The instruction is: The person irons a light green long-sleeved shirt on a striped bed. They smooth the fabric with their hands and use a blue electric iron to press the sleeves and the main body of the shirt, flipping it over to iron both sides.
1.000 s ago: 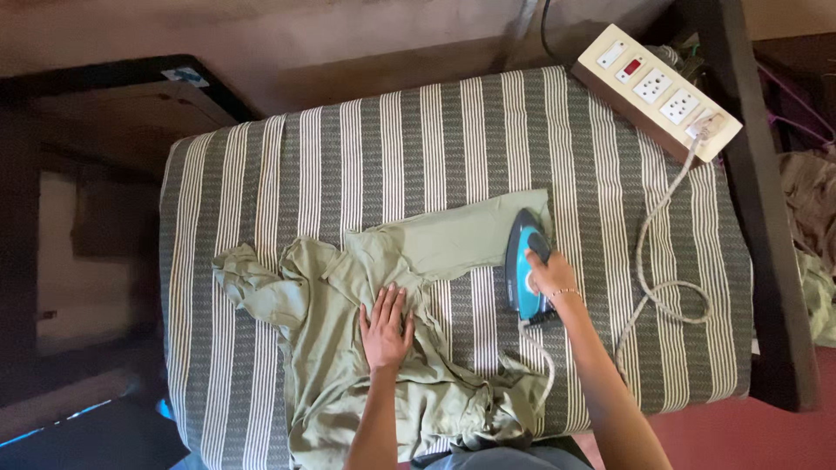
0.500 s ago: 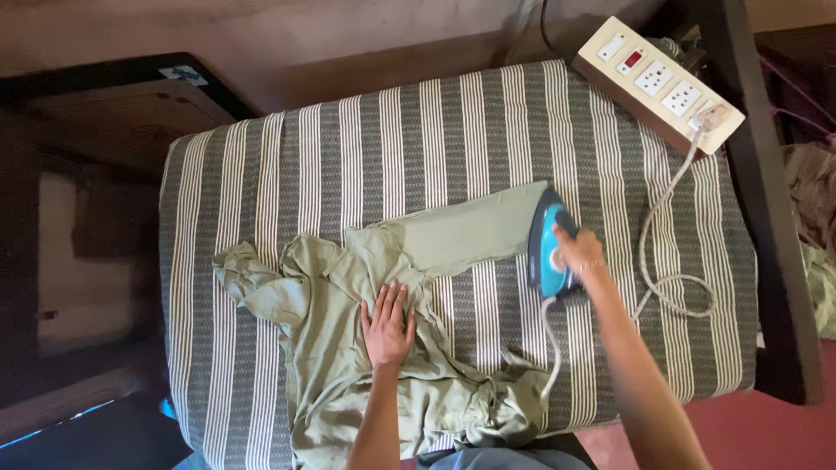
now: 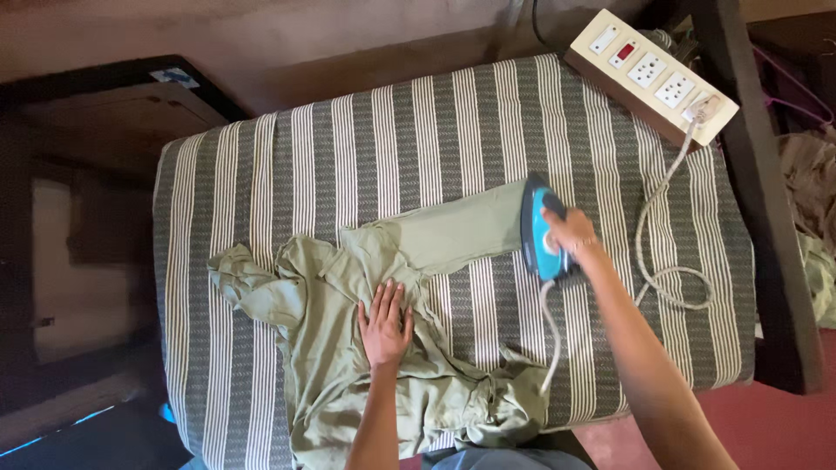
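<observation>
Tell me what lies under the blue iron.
The blue iron, gripped by the right hand, sits on the far end of the flat sleeve of the green garment, over the striped cloth. The sleeve's cuff edge beneath the iron is covered.

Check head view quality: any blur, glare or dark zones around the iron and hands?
Head view: even, soft light on the striped cover, no glare; the iron and right hand look slightly soft, left hand on the green garment is sharp; the left edge and the furniture there sit in deep shadow, detail lost.
</observation>
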